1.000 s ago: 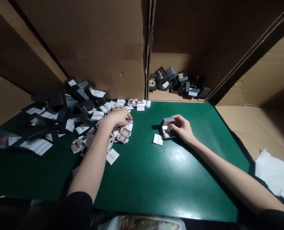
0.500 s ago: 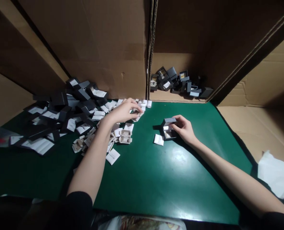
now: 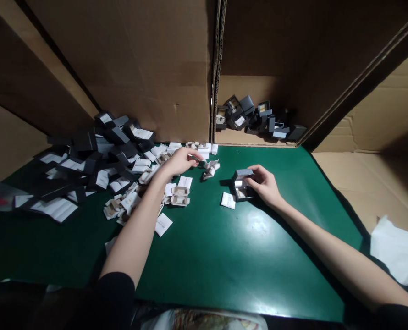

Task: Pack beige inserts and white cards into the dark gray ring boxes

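My right hand [image 3: 266, 184] rests on the green table [image 3: 224, 256] with its fingers closed around a small open black box [image 3: 242, 184]. A white card [image 3: 228, 200] lies just left of that box. My left hand [image 3: 181, 160] is stretched across the heap of white inserts [image 3: 176, 195], its fingers pinched together at the heap's far edge. A crumpled white insert [image 3: 211, 169] lies just right of those fingertips; I cannot tell whether they touch it.
A big pile of black boxes and white cards [image 3: 87, 160] covers the table's left. An open cardboard carton [image 3: 259, 123] behind holds several more black boxes. Cardboard walls [image 3: 138, 68] stand at the back. White paper [image 3: 396, 252] lies at the right.
My left hand moved from the middle of the insert heap up to its far edge and a little to the right. A white insert now lies out beside the black box. My right hand stayed put.
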Action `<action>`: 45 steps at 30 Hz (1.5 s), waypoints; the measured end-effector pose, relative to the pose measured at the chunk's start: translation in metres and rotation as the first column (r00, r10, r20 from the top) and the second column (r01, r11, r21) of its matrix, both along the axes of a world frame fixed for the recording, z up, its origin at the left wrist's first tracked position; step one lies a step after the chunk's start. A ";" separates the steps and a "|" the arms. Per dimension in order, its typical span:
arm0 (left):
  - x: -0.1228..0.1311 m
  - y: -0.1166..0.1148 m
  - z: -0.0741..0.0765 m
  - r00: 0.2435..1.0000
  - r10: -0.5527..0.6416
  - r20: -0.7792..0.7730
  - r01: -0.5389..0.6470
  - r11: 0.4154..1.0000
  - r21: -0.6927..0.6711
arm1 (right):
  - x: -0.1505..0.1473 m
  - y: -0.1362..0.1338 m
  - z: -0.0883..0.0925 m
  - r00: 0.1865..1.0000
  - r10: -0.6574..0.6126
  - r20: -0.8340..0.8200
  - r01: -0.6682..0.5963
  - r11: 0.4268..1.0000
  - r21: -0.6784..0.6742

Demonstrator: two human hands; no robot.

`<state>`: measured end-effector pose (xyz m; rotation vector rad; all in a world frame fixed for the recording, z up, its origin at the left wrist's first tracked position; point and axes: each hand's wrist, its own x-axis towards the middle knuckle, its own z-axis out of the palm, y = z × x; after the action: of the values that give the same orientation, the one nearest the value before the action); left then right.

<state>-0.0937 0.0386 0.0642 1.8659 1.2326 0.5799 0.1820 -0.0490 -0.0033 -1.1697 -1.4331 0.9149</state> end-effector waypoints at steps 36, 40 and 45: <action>0.040 -0.030 0.015 0.930 -0.248 -0.271 0.337 0.871 0.359 | 0.002 0.005 -0.003 0.987 -0.160 -0.016 0.160 0.987 0.030; 0.040 -0.030 0.017 0.955 -0.293 -0.030 0.293 0.930 0.223 | 0.002 0.005 -0.004 0.988 -0.156 -0.011 0.156 0.987 0.043; 0.045 -0.030 0.012 0.899 -0.354 0.259 0.341 0.935 0.097 | 0.004 0.006 -0.007 0.988 -0.155 -0.006 0.155 0.987 0.031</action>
<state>-0.0491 0.0091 0.0759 1.9125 0.6883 0.6458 0.1857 -0.0432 -0.0103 -1.2374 -1.3284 0.7834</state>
